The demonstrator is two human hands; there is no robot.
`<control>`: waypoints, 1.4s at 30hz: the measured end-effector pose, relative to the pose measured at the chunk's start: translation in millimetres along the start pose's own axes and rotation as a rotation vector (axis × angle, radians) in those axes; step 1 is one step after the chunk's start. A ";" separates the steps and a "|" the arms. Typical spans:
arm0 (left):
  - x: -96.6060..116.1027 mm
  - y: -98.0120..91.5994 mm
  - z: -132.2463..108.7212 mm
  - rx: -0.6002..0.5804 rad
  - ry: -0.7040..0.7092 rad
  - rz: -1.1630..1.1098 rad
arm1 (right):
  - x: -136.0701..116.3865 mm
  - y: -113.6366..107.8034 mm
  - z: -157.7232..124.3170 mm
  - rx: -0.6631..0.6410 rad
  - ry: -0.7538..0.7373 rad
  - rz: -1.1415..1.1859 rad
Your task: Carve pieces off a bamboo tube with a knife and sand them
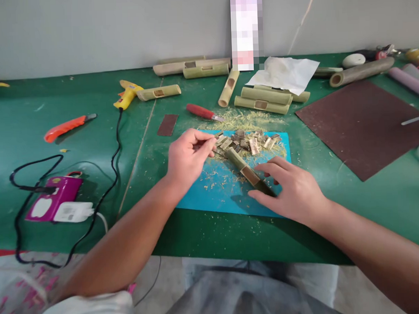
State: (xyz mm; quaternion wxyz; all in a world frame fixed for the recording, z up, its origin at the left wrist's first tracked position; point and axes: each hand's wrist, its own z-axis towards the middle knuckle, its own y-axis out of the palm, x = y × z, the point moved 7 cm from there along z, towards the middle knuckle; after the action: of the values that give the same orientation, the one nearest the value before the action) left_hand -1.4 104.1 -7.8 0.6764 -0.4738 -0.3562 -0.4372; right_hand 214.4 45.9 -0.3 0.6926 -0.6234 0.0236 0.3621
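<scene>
My left hand (189, 157) pinches a small bamboo chip (218, 134) between thumb and fingertips, at the left end of a heap of bamboo chips (241, 140) and shavings. Beside the heap, a bamboo tube (236, 159) with a rectangular opening cut in its side lies slanted on a blue sheet (204, 194). My right hand (293, 188) is over the tube's near end, thumb and fingers spread on either side. Whether its fingertips touch the tube I cannot tell. Behind the heap rests a red-handled knife (203, 112).
Several cut bamboo tubes (206, 71) lie along the back, near a white paper (282, 74). On the left are a yellow glue gun (128, 95), an orange cutter (67, 128), and a purple power strip (64, 189) with a black cable. A brown sheet (363, 124) lies right.
</scene>
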 end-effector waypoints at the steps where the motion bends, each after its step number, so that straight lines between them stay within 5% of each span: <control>1: -2.4 1.7 0.3 -0.033 0.005 0.025 | 0.1 1.8 -0.9 -0.030 0.009 -0.032; 10: 4.3 20.5 -11.2 -0.236 0.087 0.264 | 4.9 13.9 -2.3 -0.138 0.047 -0.106; 20: 18.5 28.3 -16.0 -0.208 0.374 0.309 | 7.5 18.8 -2.8 -0.209 0.129 -0.073; 33: 21.9 26.9 -15.3 -0.155 0.459 0.402 | 5.4 17.6 -3.0 -0.128 0.069 -0.080; 42: 14.3 23.9 -12.4 -0.226 0.408 0.356 | 6.8 18.3 -3.7 -0.143 0.079 -0.074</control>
State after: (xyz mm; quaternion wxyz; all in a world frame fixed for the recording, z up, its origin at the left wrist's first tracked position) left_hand 26.8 92.7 -6.5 0.7430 -0.5036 -0.0730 -0.4347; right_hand 211.3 45.1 -19.9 0.6579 -0.6854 0.0023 0.3121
